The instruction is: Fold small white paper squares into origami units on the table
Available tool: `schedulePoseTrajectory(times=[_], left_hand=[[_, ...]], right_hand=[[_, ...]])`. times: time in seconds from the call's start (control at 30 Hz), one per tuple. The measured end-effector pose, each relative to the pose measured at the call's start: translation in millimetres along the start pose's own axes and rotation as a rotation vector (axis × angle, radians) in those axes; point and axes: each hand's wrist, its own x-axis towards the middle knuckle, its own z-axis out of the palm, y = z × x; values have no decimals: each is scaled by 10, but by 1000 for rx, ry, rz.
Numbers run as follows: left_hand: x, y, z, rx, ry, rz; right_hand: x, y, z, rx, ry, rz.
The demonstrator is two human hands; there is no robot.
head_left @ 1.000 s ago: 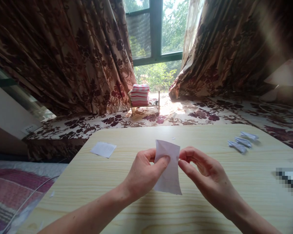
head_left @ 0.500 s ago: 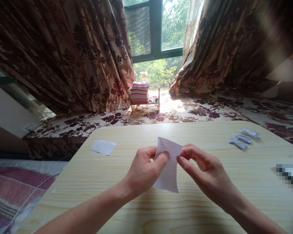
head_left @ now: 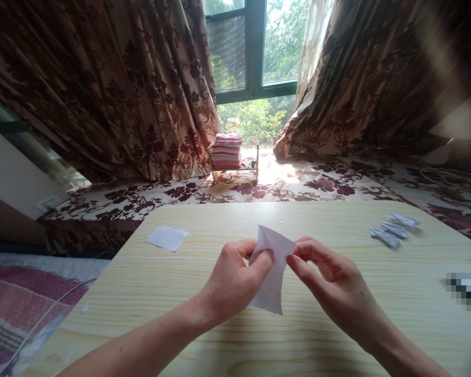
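A small sheet of white paper (head_left: 273, 283) is held upright and slightly bowed above the wooden table (head_left: 172, 293). My left hand (head_left: 239, 277) is closed on its left side, thumb on the near face and fingers behind. At the upper right edge, my right hand (head_left: 329, 272) pinches the paper between thumb and forefinger. The paper's lower edge looks uneven and hangs free.
On the table's left lies a lined paper piece (head_left: 167, 238). Three folded paper shapes (head_left: 393, 230) sit at the far right, and a blurred-out object (head_left: 469, 288) at the right edge. Striped folded cloths (head_left: 226, 152) rest on a small stand by the window.
Both hands keep their hold on the paper. The sheet's lower corner has swung slightly left and the paper bows a little more. The whole view has shifted slightly.
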Motion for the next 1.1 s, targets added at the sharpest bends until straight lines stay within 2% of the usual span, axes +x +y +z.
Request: schedulePoseTrajectory(times=[0.33, 0.53, 0.73, 0.93, 1.1], left_hand=[[2, -10, 7, 25, 3, 3], [17, -32, 17, -34, -11, -27], [24, -35, 4, -22, 4, 17], [30, -3, 11, -41, -17, 17], [11, 20, 15, -38, -6, 34]], right_hand=[[-6, -26, 3, -17, 15, -12], [-5, 5, 32, -13, -20, 7], [-2, 58, 37, -20, -37, -44], [-5, 73, 101, 50, 46, -34], [-4, 95, 125, 61, 62, -40]])
